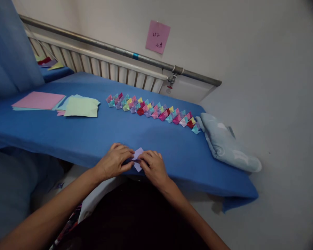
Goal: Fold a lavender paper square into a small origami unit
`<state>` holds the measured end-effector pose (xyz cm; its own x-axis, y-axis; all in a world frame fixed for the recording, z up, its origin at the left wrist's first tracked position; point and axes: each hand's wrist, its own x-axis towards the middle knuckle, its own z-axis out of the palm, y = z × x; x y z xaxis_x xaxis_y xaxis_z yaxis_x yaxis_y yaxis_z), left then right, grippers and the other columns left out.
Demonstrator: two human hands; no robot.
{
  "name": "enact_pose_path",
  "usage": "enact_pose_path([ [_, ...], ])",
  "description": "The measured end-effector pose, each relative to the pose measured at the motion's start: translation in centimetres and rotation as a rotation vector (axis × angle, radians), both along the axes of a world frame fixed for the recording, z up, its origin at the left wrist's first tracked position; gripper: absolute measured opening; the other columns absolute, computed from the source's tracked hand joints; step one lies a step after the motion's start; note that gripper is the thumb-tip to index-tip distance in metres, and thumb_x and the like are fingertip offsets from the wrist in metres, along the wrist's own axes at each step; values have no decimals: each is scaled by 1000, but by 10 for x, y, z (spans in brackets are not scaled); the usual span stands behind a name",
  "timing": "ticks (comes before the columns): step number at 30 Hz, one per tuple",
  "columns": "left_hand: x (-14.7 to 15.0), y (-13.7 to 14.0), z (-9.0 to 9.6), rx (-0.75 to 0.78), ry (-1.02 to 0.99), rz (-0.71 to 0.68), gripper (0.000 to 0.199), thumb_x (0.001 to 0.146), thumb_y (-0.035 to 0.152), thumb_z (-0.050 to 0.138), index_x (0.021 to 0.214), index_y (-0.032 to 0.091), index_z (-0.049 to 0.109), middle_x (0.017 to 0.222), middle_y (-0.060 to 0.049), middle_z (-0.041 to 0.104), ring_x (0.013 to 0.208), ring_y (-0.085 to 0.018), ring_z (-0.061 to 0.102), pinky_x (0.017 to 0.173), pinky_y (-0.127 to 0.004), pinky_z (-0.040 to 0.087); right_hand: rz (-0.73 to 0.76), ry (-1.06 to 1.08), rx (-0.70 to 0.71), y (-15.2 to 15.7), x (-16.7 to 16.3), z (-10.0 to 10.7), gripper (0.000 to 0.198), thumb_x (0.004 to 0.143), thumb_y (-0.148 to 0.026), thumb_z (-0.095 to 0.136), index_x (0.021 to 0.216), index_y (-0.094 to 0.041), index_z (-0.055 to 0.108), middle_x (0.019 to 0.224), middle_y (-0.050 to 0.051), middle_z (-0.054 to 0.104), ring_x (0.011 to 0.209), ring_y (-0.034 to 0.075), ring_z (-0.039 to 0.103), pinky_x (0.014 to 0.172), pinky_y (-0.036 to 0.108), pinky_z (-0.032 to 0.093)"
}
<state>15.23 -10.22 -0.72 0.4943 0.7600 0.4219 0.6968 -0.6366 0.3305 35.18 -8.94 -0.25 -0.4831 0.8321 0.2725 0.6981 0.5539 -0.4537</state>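
Forearms, two, bare, reaching in from the near edge. Left hand [114, 160] and right hand [153, 166]: both closed in a fingertip pinch on one small lavender paper piece [138, 154], partly folded, pressed flat on the blue sheet of the desk [80, 135] just inside its front edge.

Folded paper shapes [153, 110]: many, multicoloured, laid in a long double row across the middle of the desk, touching one another, well apart from the hands.

Paper sheets, unfolded: pink stack [39, 100] at far left; pale green stack [81, 106] beside it, overlapping.

Rolled grey cloth [228, 144]: at the right end, touching the row's last shape.

Pink note [158, 36]: stuck on the wall.

Containers: none in view; everything lies loose.

Risk, as judged: the piece sits close to the edge, so a slipped pinch could send it off the desk; uneven pressure could skew the crease.
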Motion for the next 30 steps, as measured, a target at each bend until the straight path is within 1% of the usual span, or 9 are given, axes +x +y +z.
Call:
enact_pose_path([
  [4, -1, 3, -5, 6, -19, 8, 14, 91, 23, 49, 93, 21, 63, 105, -4, 69, 98, -19, 61, 87, -37, 38, -30, 0, -26, 1, -2, 1, 9, 87, -19, 60, 87, -25, 66, 93, -1, 67, 87, 17, 55, 75, 30, 30],
  [9, -2, 4, -10, 5, -37, 26, 13, 92, 26, 50, 91, 21, 61, 102, -3, 70, 93, -18, 62, 83, -35, 40, -27, 36, -38, 2, -3, 2, 9, 85, -19, 61, 89, -25, 66, 95, -1, 66, 91, 17, 56, 78, 30, 31],
  [13, -2, 3, -13, 16, -77, 75, 14, 92, 28, 49, 90, 21, 61, 101, -3, 70, 95, -19, 62, 84, -37, 40, -54, 49, -35, 3, -4, -1, 7, 87, -21, 57, 84, -23, 64, 91, 0, 66, 88, 16, 56, 76, 30, 31],
  [17, 0, 4, -15, -11, -120, 149, 13, 90, 29, 53, 85, 21, 61, 97, -3, 70, 93, -19, 62, 83, -38, 40, -86, 57, -27, 4, -5, -2, 8, 87, -22, 57, 80, -21, 61, 87, 0, 65, 85, 17, 56, 73, 29, 31],
  [23, 7, 6, -12, -84, -119, 273, 13, 86, 28, 55, 77, 21, 62, 98, -3, 69, 95, -20, 60, 83, -38, 40, -127, 49, -11, 4, -9, -2, 15, 89, -24, 55, 75, -21, 59, 84, 0, 65, 82, 16, 56, 72, 28, 31],
  [30, 14, 5, -5, -136, -97, 365, 12, 82, 24, 58, 72, 19, 62, 100, -5, 67, 94, -23, 57, 82, -41, 40, -160, 49, -8, 4, -11, -2, 17, 88, -23, 52, 72, -21, 58, 83, 1, 64, 82, 16, 56, 73, 28, 32],
])
